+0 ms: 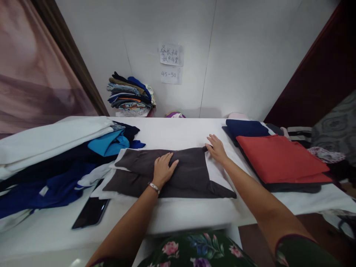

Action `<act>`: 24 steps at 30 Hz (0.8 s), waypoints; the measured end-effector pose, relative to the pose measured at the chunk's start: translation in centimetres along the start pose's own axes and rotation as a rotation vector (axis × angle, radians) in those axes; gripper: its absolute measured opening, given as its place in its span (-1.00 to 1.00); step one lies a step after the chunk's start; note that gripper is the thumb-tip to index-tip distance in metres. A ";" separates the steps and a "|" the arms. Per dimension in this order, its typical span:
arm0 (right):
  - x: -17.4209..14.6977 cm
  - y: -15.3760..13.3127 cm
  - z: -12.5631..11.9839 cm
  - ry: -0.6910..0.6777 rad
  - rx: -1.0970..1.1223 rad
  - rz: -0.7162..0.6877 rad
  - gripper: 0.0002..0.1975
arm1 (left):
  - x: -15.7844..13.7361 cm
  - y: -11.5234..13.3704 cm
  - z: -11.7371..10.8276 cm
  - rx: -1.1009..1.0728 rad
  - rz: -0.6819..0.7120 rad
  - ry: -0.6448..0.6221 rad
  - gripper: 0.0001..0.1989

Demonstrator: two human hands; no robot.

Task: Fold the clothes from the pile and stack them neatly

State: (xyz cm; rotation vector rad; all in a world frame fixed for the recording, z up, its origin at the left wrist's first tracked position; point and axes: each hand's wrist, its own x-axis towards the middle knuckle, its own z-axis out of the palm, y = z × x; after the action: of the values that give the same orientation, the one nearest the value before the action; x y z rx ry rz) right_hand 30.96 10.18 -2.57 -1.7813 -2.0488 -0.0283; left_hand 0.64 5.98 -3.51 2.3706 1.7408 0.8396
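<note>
Resting palm-down on the dark grey and white garment (pixel 189 176), the left hand (pixel 163 170) has its fingers lightly spread, a silver bracelet (pixel 154 188) at the wrist, while out at the far right corner the right hand (pixel 217 149) reaches with fingers apart, and whether its thumb pinches the cloth I cannot tell! The garment lies folded lengthwise across the middle of the white table (pixel 178 129), between a loose heap of clothes (pixel 69 178) on the left and a folded red garment (pixel 283 157) on the right, with a dark phone (pixel 90 212) near its lower left end!
</note>
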 end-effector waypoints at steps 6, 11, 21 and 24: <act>-3.1 -2.1 1.7 -0.218 -0.079 -0.106 -0.58 | 0.7 -0.2 -0.7 -0.154 -0.056 0.006 -0.64; -2.6 -2.1 1.2 -0.201 -0.053 -0.079 -0.57 | 1.6 -0.9 -2.1 -0.033 -0.145 -0.021 -0.62; -0.7 -0.8 -1.0 -0.190 -0.026 -0.034 -0.58 | 2.6 -1.1 -3.5 -0.066 -0.205 0.015 -0.74; -0.2 -1.1 -0.9 -0.260 -0.056 -0.056 -0.54 | 3.0 -1.5 -4.2 -0.090 -0.246 -0.016 -0.72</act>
State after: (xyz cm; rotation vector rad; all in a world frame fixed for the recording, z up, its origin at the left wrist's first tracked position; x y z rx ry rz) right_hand 30.16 9.56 -1.53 -1.8428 -2.2988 0.1379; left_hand -2.02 8.22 0.59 2.0483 1.8945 0.8392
